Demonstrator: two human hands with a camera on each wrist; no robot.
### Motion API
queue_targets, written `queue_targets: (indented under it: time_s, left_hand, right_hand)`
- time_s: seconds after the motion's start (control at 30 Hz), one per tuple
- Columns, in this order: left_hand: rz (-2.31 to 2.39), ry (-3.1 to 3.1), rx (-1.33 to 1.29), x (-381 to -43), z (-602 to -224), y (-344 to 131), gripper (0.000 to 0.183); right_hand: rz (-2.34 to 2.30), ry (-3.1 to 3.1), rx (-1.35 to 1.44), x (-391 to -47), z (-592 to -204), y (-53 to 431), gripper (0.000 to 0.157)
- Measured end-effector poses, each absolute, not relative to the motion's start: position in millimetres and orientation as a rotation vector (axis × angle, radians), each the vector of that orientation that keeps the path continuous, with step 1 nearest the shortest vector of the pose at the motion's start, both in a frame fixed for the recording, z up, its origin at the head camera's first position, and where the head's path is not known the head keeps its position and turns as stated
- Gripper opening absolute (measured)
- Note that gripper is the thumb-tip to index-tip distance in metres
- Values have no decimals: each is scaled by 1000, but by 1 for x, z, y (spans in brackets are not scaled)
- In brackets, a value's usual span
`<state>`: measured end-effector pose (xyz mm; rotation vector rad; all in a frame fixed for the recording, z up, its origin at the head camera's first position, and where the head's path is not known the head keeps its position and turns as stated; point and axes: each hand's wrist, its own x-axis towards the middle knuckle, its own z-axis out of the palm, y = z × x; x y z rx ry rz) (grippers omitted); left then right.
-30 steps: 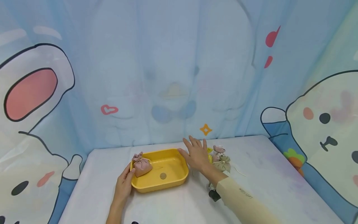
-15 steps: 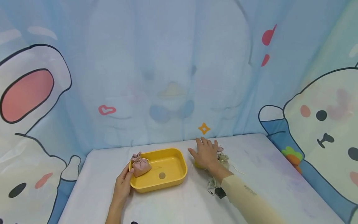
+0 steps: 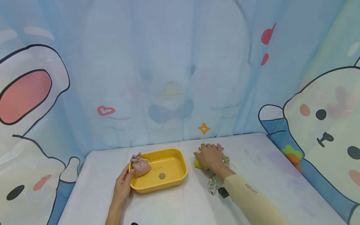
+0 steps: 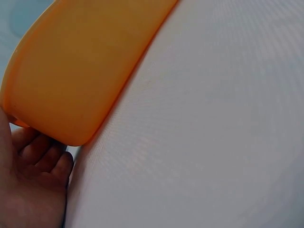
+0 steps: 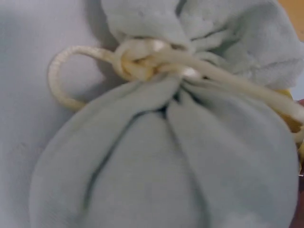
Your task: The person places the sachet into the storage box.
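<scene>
In the head view my left hand grips the left end of a yellow plastic tray, thumb at the rim. A pink drawstring pouch lies in the tray's left end. My right hand is over a yellow drawstring pouch, fingers bent down around it and hiding most of it. A green pouch sits just right of that hand. Nearer me, partly behind the forearm, is a pale grey-green pouch. A pale drawstring pouch fills the right wrist view.
A white cloth covers the table. Behind it hangs a blue curtain with cartoon animals. A black object shows beside the right forearm, and a small dark thing at the bottom edge. A loose cord trails right of the pouches.
My right hand has moved right from beside the tray and come down onto the yellow pouch, its spread fingers now bent. My left hand, tray and pink pouch have stayed put.
</scene>
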<state>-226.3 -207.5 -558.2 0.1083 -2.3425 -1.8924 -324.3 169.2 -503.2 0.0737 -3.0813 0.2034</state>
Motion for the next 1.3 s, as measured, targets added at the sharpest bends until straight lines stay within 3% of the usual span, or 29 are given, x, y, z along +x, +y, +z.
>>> queue_targets:
  time_s: [0.57, 1.3]
  left_hand:
    - [-1892, -2335, 123, -226, -556, -206, 60]
    - [-1923, -2325, 127, -228, -557, -207, 57]
  right_hand:
    - [307, -2978, 122, -327, -507, 175, 37]
    - [971, -2465, 196, -326, -487, 150, 30]
